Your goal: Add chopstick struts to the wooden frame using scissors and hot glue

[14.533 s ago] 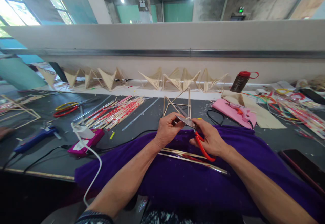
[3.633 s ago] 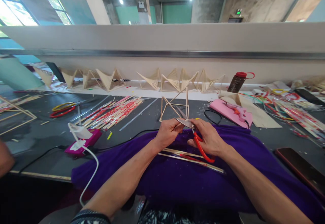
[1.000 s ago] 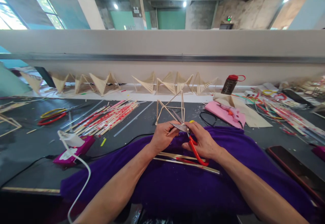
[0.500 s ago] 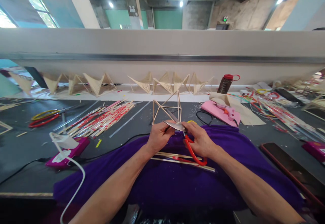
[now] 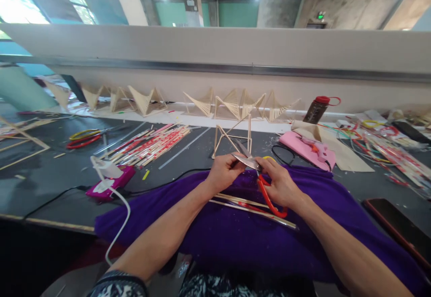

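Observation:
My right hand [image 5: 282, 185] is closed around scissors [image 5: 265, 194] with red handles, gripping them near the pivot. Their blades are spread apart and point up and to the left. My left hand [image 5: 223, 174] is pinched at the tip of the lower blade; whatever lies between its fingers is hidden. Just beyond both hands stands a small frame of thin wooden sticks [image 5: 232, 134]. Below them, several loose sticks [image 5: 235, 204] lie on a purple cloth [image 5: 235, 238] spread over the table edge.
A bundle of wrapped sticks [image 5: 158, 146] lies left, beside a magenta power strip [image 5: 112, 182] with a white plug. Finished-looking stick models [image 5: 202, 104] line the back ledge. On the right are a bottle [image 5: 316, 110], a pink glue gun [image 5: 314, 146] and a phone [image 5: 397, 225].
The camera view has turned a little left and down, shifting the scene rightward. Both hands and the scissors keep nearly the same pose.

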A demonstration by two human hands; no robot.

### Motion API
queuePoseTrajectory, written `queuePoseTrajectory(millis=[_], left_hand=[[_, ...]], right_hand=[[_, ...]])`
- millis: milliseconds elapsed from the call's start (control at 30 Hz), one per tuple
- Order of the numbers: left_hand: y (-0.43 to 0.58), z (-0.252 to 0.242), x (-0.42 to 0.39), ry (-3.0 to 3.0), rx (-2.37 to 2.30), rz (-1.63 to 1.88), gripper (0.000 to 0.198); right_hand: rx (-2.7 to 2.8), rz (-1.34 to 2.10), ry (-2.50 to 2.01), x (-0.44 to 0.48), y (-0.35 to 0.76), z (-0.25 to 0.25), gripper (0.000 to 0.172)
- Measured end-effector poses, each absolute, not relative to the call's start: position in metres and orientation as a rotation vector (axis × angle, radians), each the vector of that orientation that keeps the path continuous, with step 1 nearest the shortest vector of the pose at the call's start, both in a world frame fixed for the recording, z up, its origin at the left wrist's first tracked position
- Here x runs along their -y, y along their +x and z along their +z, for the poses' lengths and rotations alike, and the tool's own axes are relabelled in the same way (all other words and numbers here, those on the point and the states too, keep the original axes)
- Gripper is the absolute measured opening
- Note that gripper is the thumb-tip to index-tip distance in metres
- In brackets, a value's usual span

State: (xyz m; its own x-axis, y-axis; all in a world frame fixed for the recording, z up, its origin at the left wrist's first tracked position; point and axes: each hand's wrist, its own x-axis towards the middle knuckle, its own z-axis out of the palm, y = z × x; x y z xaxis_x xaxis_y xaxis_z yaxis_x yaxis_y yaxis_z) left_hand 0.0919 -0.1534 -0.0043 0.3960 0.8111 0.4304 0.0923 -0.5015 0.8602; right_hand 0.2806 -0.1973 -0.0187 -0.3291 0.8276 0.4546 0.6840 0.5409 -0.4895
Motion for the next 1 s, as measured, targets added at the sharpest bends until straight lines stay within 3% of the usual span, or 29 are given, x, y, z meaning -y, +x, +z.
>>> queuePoseTrajectory(millis=[67,200,267,533,767,1000], left_hand=[[0.090,0.000,0.153,1.753,-0.743,1.090,0.016],[0.085,0.005,0.153,1.515,-0.673,0.913,0.056],[0.083,0.005,0.153,1.411,-0.600,0.823,0.061],[0.083,0.004,0.154,1.386,-0.581,0.808,0.053],[0.079,0.006,0.154,1.509,-0.566,0.860,0.050],[0.079,0.008,0.156,1.502,-0.598,0.921,0.050]], right_hand=[[2.107,0.257,-1.223,0.198,0.281,-0.021,0.048],[2.127,0.231,-1.203,0.197,0.280,-0.027,0.048],[2.137,0.216,-1.200,0.197,0.280,-0.029,0.048],[2.152,0.188,-1.206,0.197,0.278,-0.033,0.050],[2.114,0.214,-1.228,0.194,0.276,-0.036,0.082],[1.943,0.191,-1.305,0.193,0.278,-0.044,0.069]])
